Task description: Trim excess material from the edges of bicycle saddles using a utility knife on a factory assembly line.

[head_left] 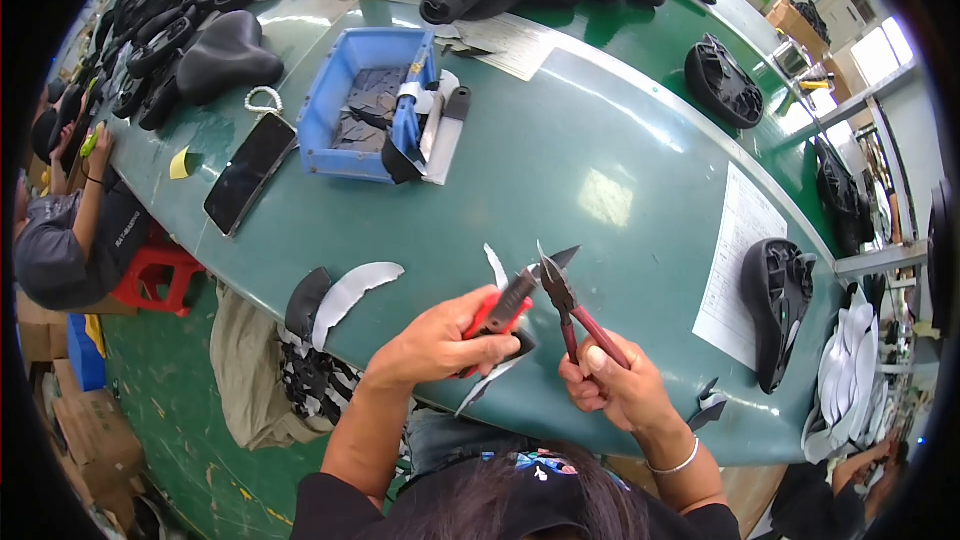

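Note:
My left hand (440,340) grips a red-handled utility knife (505,302) together with a thin black and white crescent-shaped piece (497,372) near the front edge of the green table (600,140). My right hand (612,380) holds red-handled pliers (572,308), jaws pointing up and away. The knife tip and the plier jaws meet at a small dark pointed scrap (562,258). A white sliver (495,264) lies just behind them.
A blue tray (340,100) with black pieces and tools stands at the back left, beside a phone (250,172) and a black bicycle saddle (225,55). Saddle bases (778,295) and a paper sheet (738,260) lie to the right. A person sits at the far left.

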Tool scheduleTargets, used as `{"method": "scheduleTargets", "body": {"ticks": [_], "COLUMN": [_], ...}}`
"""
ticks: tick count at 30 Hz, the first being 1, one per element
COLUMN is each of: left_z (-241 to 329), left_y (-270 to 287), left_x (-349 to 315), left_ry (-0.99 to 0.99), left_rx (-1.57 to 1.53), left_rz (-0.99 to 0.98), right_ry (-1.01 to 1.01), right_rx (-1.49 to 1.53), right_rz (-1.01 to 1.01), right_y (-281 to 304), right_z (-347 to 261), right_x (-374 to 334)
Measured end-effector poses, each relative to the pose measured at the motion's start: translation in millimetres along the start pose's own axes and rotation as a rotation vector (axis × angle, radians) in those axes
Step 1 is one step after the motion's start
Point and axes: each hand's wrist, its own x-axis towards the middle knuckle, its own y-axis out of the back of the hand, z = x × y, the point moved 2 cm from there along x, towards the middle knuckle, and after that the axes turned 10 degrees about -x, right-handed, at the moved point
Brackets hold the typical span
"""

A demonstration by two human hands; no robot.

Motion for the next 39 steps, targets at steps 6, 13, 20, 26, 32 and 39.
{"method": "scheduleTargets", "body": {"ticks": [6, 13, 20, 26, 32, 39], "left_z": [0, -9, 17, 17, -2, -8], "left_y": [5, 14, -21, -43, -47, -42], "left_x": [-8, -12, 52, 122, 136, 147], "left_ry": [-0.155, -0.229, -0.476, -0.610, -0.702, -0.680], "left_rx": [-0.113, -0.211, -0.325, 0.482, 1.009, 0.722], "left_rz": [0.107, 0.132, 0.209, 0.257, 0.178, 0.194], "right_ry": [0.744, 0.817, 0.820, 0.628, 0.807, 0.772], "right_rx": [-1.194, -1.692, -1.115, -0.420, -0.056, 0.004], "right_rz": [0.259, 0.629, 0.254, 0.488, 0.820, 0.902], "right_y": [-35, -11, 4, 90, 252, 285], "right_z": [-80, -103, -79, -113, -198, -207], "right_x": [93, 157, 89, 95, 154, 187]}}
